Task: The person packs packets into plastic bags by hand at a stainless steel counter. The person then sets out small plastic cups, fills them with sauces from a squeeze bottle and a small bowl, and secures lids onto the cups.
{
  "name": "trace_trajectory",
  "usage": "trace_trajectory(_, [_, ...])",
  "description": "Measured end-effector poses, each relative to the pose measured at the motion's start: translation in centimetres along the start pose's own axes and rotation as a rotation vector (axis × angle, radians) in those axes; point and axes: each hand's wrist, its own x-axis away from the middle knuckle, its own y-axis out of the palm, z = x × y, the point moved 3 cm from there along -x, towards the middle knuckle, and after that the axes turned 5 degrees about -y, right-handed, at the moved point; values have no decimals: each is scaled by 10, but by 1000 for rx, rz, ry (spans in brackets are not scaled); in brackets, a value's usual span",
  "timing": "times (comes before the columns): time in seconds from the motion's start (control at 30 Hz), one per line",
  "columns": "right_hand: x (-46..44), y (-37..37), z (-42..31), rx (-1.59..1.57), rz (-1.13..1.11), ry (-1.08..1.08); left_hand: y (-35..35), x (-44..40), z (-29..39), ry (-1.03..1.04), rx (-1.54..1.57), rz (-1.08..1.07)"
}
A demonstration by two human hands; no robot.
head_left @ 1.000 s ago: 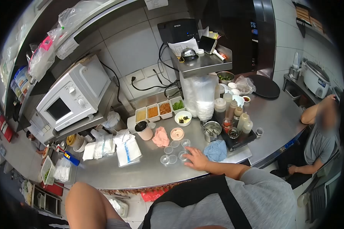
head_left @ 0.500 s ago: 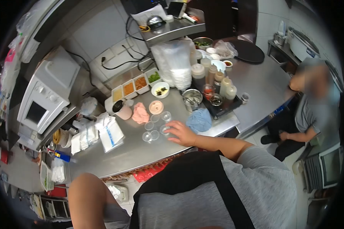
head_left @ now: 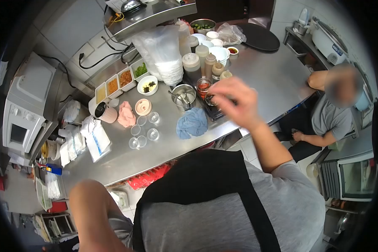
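Observation:
My right hand (head_left: 236,101), slightly blurred, hangs over the dark tray (head_left: 215,112) of squeeze bottles and sauce jars. Its thumb is apart from its bent fingers, and nothing shows between them. Under the fingertips is a jar of red sauce (head_left: 203,86). A crumpled blue cloth (head_left: 192,123) lies left of the hand, beside a metal pot (head_left: 183,95) with a utensil in it. Farther left, several small clear cups (head_left: 153,134) stand near a pink bowl (head_left: 143,107) and a pink cloth (head_left: 126,114). Of my left arm (head_left: 88,206) only the bent part shows; its hand is hidden.
Food containers (head_left: 112,85) and a bowl with dark pieces (head_left: 147,85) line the back. White packets (head_left: 97,138) and a microwave (head_left: 25,109) are left. A round black tray (head_left: 256,37) lies back right. Another person (head_left: 329,113) sits at the right.
My right hand has left the clear cups and moved right, rising over the sauce tray. The view has turned right, so the counter items appear farther left.

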Motion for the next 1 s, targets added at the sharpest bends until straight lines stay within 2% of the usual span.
trace_trajectory(0.07, [-2, -35, 32, 115, 117, 74, 36, 25, 4, -153, 298, 73])
trace_trajectory(0.1, [-1, -50, 49, 153, 185, 118, 42, 37, 8, -189, 243, 53])
trace_trajectory(0.17, [0, -72, 79, 153, 156, 321, 44, 63, 14, -258, 126, 10])
trace_trajectory(0.2, [3, -77, 100, 108, 124, 423, 42, 75, 17, -343, 220, -47])
trace_trajectory(0.27, [10, -75, 154, 20, 48, 622, 44, 101, 24, -490, 143, -39])
trace_trajectory(0.3, [12, -68, 181, -33, -55, 647, 40, 113, 29, -562, 97, -36])
trace_trajectory(0.37, [13, -44, 236, -144, -270, 679, 10, 140, 47, -754, 1, -274])
trace_trajectory(0.43, [17, -14, 289, -383, -418, 745, -17, 165, 74, -1090, -217, -599])
trace_trajectory(0.47, [18, 4, 305, -510, -506, 777, -26, 183, 91, -1221, -235, -660])
trace_trajectory(0.5, [14, 16, 309, -523, -569, 813, -27, 197, 108, -1316, -367, -708])
trace_trajectory(0.57, [2, 29, 306, -532, -691, 876, -48, 225, 151, -1576, -581, -959])
trace_trajectory(0.63, [-4, 40, 320, -530, -831, 851, -65, 245, 198, -1895, -634, -1109])
trace_trajectory(0.7, [-10, 54, 321, -550, -940, 782, -76, 256, 236, -2106, -609, -1203])
trace_trajectory(0.77, [-17, 60, 317, -588, -1016, 676, -78, 267, 259, -2205, -596, -1236])
trace_trajectory(0.8, [-13, 66, 324, -505, -958, 503, -75, 273, 268, -2257, -568, -1249])
trace_trajectory(0.9, [-7, 69, 329, -363, -865, 451, -69, 295, 274, -2167, -693, -1375])
trace_trajectory(1.0, [-20, 37, 315, -287, -697, 516, -64, 313, 270, -2021, -720, -1442])
